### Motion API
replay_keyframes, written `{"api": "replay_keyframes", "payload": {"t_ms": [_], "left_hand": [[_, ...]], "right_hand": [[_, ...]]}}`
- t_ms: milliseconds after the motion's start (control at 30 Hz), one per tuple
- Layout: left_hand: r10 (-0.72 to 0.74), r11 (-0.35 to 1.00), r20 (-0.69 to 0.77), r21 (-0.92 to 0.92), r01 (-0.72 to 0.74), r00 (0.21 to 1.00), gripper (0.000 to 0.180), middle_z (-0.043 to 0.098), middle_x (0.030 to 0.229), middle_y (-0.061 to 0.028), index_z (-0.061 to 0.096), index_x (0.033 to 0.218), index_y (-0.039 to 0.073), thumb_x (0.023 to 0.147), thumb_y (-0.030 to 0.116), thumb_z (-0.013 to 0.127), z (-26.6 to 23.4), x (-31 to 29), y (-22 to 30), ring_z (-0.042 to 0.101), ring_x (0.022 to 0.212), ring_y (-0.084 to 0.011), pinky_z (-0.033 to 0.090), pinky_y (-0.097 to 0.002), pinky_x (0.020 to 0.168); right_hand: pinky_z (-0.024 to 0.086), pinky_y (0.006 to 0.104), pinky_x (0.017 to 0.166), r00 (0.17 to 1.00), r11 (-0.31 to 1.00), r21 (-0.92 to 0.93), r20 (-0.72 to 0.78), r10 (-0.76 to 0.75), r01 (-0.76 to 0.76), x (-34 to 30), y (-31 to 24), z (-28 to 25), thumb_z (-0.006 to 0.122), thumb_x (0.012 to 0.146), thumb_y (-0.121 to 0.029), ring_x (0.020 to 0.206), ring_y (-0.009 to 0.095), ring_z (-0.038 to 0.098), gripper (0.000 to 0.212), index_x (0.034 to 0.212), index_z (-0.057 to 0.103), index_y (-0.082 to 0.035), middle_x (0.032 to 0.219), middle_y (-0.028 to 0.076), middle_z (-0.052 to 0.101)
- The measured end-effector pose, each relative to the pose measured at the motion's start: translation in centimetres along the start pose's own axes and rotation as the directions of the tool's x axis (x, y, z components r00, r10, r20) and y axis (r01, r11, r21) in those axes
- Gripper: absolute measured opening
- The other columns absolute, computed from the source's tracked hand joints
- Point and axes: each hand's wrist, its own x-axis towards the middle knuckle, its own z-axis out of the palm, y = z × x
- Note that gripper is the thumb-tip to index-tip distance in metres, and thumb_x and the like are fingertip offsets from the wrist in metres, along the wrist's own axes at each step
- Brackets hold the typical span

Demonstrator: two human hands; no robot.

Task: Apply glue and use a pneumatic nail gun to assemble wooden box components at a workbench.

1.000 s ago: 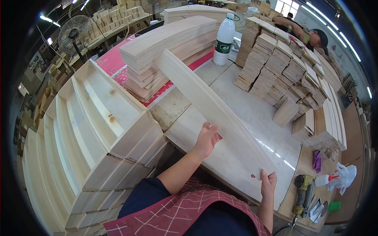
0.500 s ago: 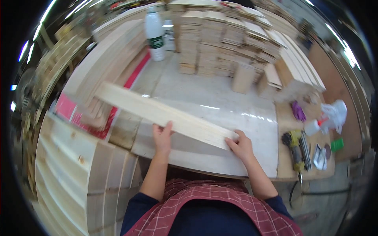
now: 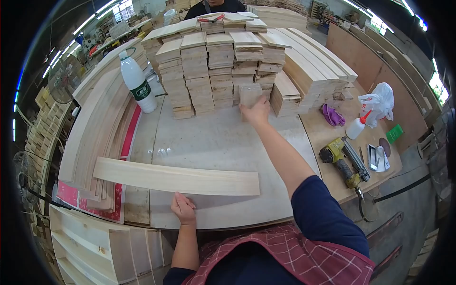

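Observation:
A long, pale wooden board lies crosswise in front of me, its left end over the edge of a board stack. At its near edge is my left hand, fingers curled and the fingertips against the wood; part of that grip is hidden. My right arm stretches far forward. There my right hand is closed around a small upright wooden block, just in front of piled short boards.
Long boards are stacked at left beside a white bottle. On the right are a nail gun, a purple cloth, a glue bottle and a plastic bag. A person is beyond the piles.
My right hand has let go of the long board's right end and reached forward to the small block. The board has swung to lie more level across the table; my left hand stays beside it.

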Motion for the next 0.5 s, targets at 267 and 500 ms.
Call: {"api": "replay_keyframes", "payload": {"t_ms": [267,500], "left_hand": [[0.053,0.997,0.038,0.058,-0.055,0.998,0.041,0.032,0.045,0.0012,0.036,0.058,0.009,0.094,0.029,0.032,-0.5,0.0,-0.9,0.032,0.036,-0.0073,0.031,-0.0218,0.035],[0.064,0.998,0.063,0.016,-0.065,0.996,0.043,0.034,0.044,0.0015,0.037,0.056,0.008,0.094,0.027,0.031,-0.3,0.2,-0.7,0.034,0.037,-0.0064,0.03,-0.02,0.036]], "right_hand": [[0.042,0.0441,0.086,0.991,0.986,-0.095,-0.017,0.133,-0.134,0.2,0.4,2.9,0.07,0.065,-0.031,0.11,0.036,0.039,0.098,0.132,0.008,0.004,0.123,0.022,0.034],[0.041,0.0467,0.086,0.982,0.988,0.066,0.143,0.128,-0.138,-1.1,0.6,-2.2,0.063,0.067,-0.031,0.1,0.038,0.048,0.085,0.132,0.018,-0.001,0.117,0.022,0.042]]}}
